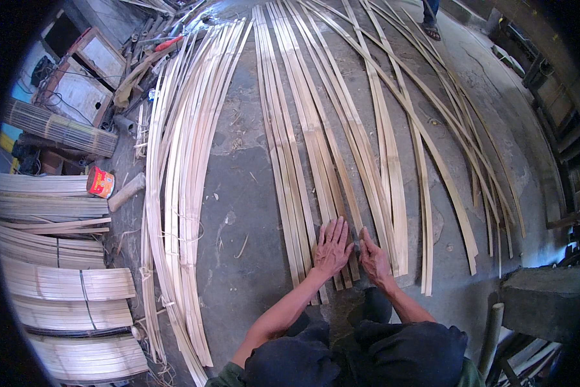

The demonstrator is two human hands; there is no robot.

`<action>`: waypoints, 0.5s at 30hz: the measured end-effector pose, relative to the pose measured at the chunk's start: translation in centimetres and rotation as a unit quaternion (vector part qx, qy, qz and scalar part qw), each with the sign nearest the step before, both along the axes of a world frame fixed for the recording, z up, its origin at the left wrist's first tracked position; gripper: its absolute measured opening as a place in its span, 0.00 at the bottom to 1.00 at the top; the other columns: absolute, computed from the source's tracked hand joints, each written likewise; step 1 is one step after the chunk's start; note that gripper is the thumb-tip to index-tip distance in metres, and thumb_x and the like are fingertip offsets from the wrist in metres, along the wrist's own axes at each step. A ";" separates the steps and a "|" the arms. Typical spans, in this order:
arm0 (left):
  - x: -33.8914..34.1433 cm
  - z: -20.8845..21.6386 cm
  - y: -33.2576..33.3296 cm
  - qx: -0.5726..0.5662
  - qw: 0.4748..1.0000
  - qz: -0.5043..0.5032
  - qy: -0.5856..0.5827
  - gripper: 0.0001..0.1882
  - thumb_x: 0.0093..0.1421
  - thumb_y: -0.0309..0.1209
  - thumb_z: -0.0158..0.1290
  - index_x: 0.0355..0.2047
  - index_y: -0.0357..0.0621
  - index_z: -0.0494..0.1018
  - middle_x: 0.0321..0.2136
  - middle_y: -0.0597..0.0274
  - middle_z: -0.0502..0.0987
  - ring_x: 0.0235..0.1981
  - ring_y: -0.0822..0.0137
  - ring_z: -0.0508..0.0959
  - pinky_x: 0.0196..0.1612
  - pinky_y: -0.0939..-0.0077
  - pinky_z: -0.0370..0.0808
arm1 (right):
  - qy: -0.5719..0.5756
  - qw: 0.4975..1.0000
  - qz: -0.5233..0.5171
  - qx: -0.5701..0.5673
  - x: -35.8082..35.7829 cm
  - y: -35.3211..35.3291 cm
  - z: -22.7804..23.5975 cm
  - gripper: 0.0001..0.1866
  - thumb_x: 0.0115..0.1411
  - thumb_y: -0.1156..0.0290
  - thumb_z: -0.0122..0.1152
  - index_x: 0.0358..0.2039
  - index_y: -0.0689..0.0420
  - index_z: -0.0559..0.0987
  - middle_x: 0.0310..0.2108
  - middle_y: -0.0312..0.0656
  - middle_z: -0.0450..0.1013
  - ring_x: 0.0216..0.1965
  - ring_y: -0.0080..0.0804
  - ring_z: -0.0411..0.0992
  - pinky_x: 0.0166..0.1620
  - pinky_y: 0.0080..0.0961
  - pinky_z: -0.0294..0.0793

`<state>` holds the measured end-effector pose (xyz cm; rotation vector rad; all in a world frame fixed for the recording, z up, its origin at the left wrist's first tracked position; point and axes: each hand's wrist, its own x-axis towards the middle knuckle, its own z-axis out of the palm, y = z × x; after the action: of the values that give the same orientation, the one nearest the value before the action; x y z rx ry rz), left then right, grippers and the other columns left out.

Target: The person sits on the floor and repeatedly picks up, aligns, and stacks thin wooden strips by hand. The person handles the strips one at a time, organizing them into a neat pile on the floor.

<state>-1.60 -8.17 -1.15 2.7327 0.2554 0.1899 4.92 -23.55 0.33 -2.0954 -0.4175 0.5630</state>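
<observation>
Long pale bamboo strips (310, 132) lie side by side on the floor, running away from me. My left hand (332, 249) rests palm down across the near ends of the middle group, fingers stretched out and slightly apart. Just right of it, my right hand (373, 259) stands on its edge beside the outermost strip of that group, fingers extended. Neither hand is wrapped around a strip. Close on the left lies another row of strips (278, 148), and on the right a further row (362, 149).
A large loose pile of strips (185, 174) lies at left, with tied bundles (77, 284) beyond it. Near them stand a red tin (101, 182) and a short log (127, 191). Scattered strips (454, 171) cross at right. A person's foot (430, 31) shows at far right.
</observation>
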 end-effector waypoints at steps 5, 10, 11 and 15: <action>-0.2 -0.1 0.1 0.005 1.000 0.002 -0.006 0.35 0.66 0.46 0.44 0.68 0.40 0.54 0.69 0.54 0.52 0.71 0.56 0.49 0.71 0.52 0.42 | -0.033 0.998 0.000 0.049 -0.7 0.5 0.1 0.24 0.70 0.64 0.48 0.66 0.49 0.63 0.35 0.62 0.74 0.32 0.31 0.74 0.39 0.30 0.73; -0.2 0.1 0.2 0.017 1.000 0.003 0.005 0.34 0.66 0.44 0.44 0.67 0.40 0.54 0.69 0.55 0.52 0.71 0.56 0.50 0.71 0.52 0.43 | 0.025 0.999 -0.024 0.014 -0.6 0.8 2.8 0.25 0.71 0.63 0.48 0.66 0.48 0.62 0.36 0.63 0.74 0.31 0.30 0.73 0.38 0.29 0.73; -0.2 0.0 0.1 0.017 1.000 0.005 -0.005 0.34 0.66 0.44 0.44 0.67 0.40 0.54 0.69 0.55 0.52 0.71 0.56 0.50 0.71 0.52 0.44 | 0.017 0.999 -0.023 0.014 -0.6 0.7 2.4 0.25 0.70 0.63 0.48 0.66 0.48 0.62 0.35 0.63 0.74 0.31 0.34 0.75 0.37 0.31 0.73; -0.1 0.2 0.1 0.002 1.000 0.002 -0.014 0.33 0.66 0.44 0.44 0.67 0.40 0.55 0.69 0.54 0.53 0.70 0.55 0.51 0.71 0.52 0.44 | -0.037 0.999 -0.002 -0.009 -0.3 0.6 1.3 0.25 0.70 0.62 0.48 0.66 0.46 0.63 0.29 0.65 0.73 0.27 0.52 0.76 0.32 0.40 0.72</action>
<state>-1.71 -8.12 -1.00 2.7310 0.2518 0.2308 4.59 -22.95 1.64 -2.1380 -0.4521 0.4891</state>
